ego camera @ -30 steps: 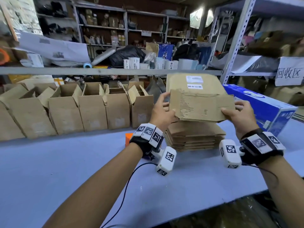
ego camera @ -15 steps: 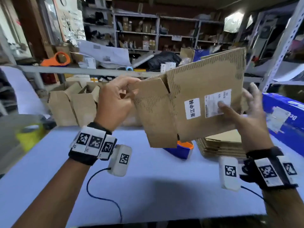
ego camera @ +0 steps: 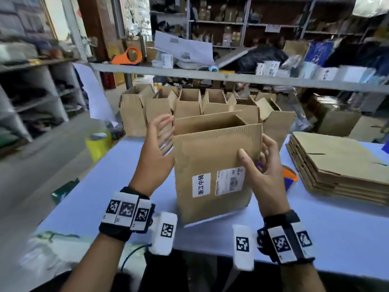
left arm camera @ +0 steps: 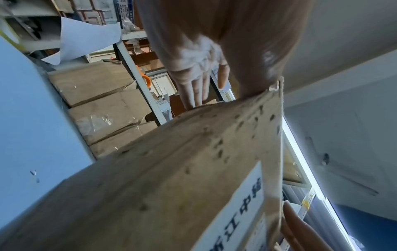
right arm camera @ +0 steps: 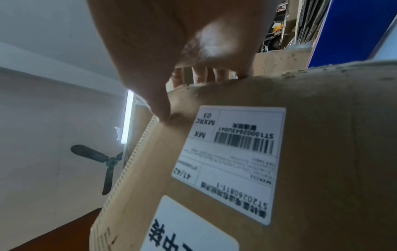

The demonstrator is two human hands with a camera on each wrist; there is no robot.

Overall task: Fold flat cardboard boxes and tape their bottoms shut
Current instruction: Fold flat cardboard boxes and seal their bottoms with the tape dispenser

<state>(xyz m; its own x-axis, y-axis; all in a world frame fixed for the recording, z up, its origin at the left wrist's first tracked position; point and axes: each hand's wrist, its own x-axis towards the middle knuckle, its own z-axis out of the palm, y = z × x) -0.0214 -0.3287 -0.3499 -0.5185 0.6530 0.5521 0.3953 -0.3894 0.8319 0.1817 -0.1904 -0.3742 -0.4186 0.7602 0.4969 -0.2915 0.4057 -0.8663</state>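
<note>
Lowered onto the table, box stands, right hand pinching it, left hand released (underside hidden).

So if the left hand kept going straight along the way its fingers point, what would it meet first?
Probably the row of folded boxes behind: the left hand points up and away beside the held box. Depth is unclear.

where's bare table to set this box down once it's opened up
Free: the table left of the box, in front of the row of folded boxes, and the near strip right of the right hand, before the flat stack. Crowded: between box and stack, where the tape dispenser sits. The left hand is open beside the box.
</note>
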